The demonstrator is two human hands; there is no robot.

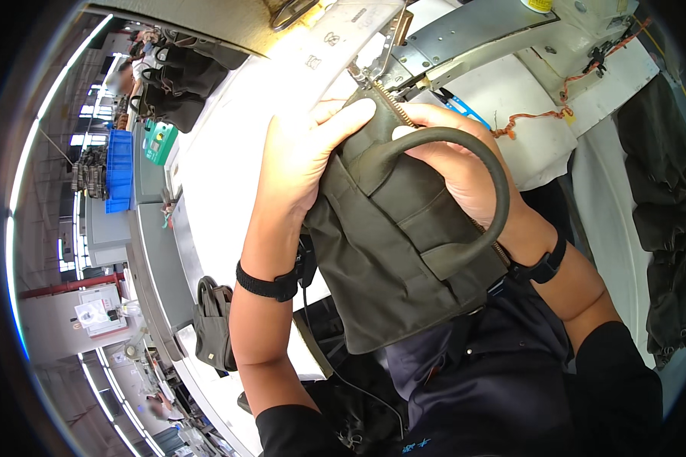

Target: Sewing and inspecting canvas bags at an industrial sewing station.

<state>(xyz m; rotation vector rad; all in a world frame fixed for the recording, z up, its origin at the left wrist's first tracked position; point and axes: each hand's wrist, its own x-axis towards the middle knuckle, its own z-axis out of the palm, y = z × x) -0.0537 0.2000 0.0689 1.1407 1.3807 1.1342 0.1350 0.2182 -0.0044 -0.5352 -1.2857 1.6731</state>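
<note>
A dark olive handbag (389,259) spans from the sewing machine down to my lap, its rounded carry handle (499,183) arching up on the right. My left hand (301,145) presses its thumb on the bag's far end, fingers closed around that edge. With thumb and fingers, my right hand (457,156) pinches the bag's zipper edge, just under the handle. A brass-toothed zipper (392,103) runs between the two hands toward the needle area of the sewing machine (373,72). The bag's far tip lies close to the presser foot; whether it is under it I cannot tell.
Blue-handled scissors or snips (465,110) lie by the machine bed, near an orange cord (526,116). Another olive bag (215,324) stands at left. Dark bags (179,84) sit far left beside a blue crate (120,171). More dark pieces (655,183) hang at right.
</note>
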